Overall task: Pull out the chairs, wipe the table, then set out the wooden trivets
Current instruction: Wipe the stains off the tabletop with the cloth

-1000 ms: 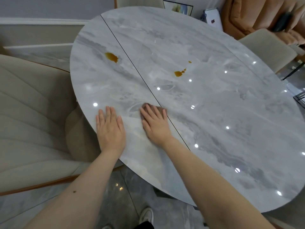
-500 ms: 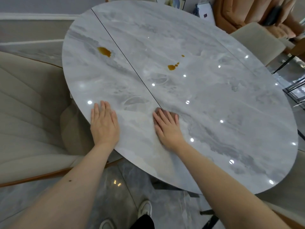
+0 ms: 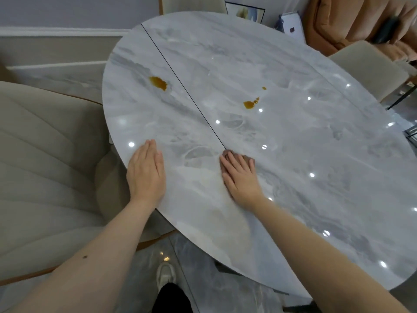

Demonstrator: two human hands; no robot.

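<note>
A round grey marble table fills the view, split by a thin dark seam. Two amber spills lie on it: one spill left of the seam, a smaller spill with droplets to its right. My right hand lies flat with straight fingers, pressing a brownish cloth onto the table near the seam's near end; only the cloth's far edge shows past the fingertips. My left hand rests flat on the table by its left rim, holding nothing.
A beige padded chair stands close at the table's left. Another beige chair sits at the far right, and a chair back at the far side. An orange sofa is behind. My shoe shows on the tiled floor.
My right hand slid the cloth to the right across the seam, away from my left hand. The left hand stayed flat near the rim.
</note>
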